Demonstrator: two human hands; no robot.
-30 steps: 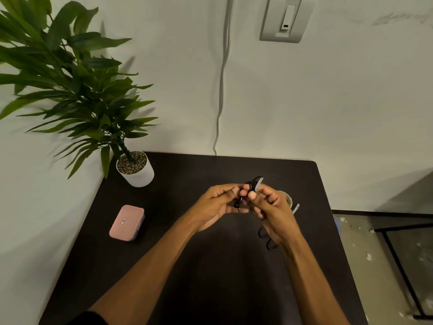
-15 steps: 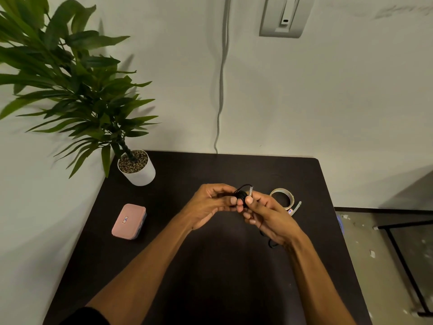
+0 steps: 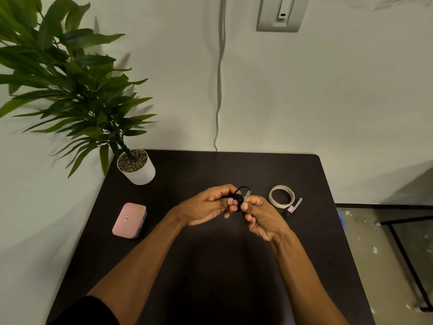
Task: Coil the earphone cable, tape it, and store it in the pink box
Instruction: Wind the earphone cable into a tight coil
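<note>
Both the left hand (image 3: 206, 205) and right hand (image 3: 262, 216) pinch the cable coil (image 3: 238, 201) above the table (image 3: 210, 273), surely so loops can't spring, tape (image 3: 281, 197) near, box (image 3: 129, 220) well left.

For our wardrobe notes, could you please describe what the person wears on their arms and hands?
Both forearms are bare. The left hand and right hand are ungloved, with no visible rings, watch or bracelet. A black sleeve covers the left upper arm.
</note>
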